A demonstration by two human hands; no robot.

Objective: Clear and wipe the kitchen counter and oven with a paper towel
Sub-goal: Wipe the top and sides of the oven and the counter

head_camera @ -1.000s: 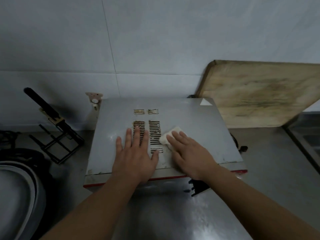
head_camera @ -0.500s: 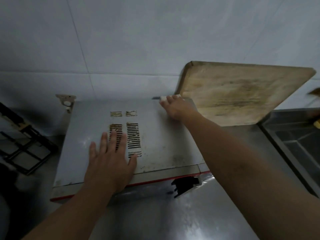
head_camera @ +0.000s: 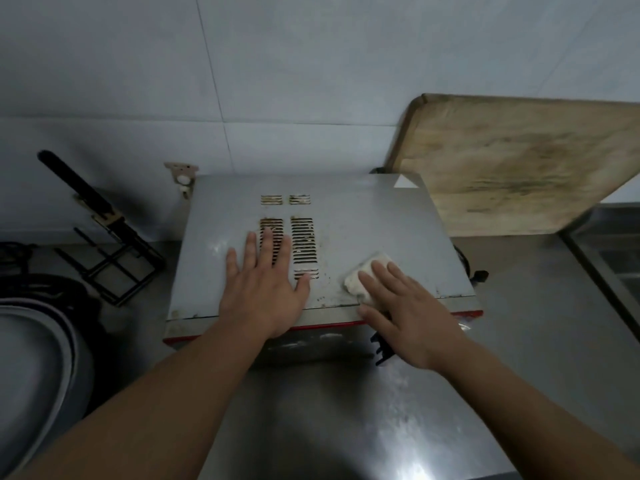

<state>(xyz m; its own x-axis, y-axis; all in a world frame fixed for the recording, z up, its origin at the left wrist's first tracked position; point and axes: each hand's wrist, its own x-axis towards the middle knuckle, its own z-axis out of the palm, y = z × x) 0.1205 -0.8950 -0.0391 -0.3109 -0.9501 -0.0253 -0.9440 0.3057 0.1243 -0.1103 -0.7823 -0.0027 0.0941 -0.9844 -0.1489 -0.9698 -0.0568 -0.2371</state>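
A small grey metal oven (head_camera: 367, 220) with rusty vent slots on its top stands on the steel counter (head_camera: 346, 410) against the tiled wall. My left hand (head_camera: 263, 289) lies flat on the oven's top, fingers straight over the left vent slots. My right hand (head_camera: 405, 313) presses a folded white paper towel (head_camera: 367, 275) onto the top near its front right edge, fingers straight. Most of the towel shows beyond my fingertips.
A worn wooden cutting board (head_camera: 519, 161) leans on the wall behind the oven's right side. A black wire rack (head_camera: 110, 251) and a dark handle stand at the left. A grey lid or pot (head_camera: 31, 368) sits at the far left. A sink edge (head_camera: 602, 258) runs along the right.
My right hand has drawn the towel back from the oven's far right corner to its front right edge. My left hand has stayed flat on the vents. The view has shifted.
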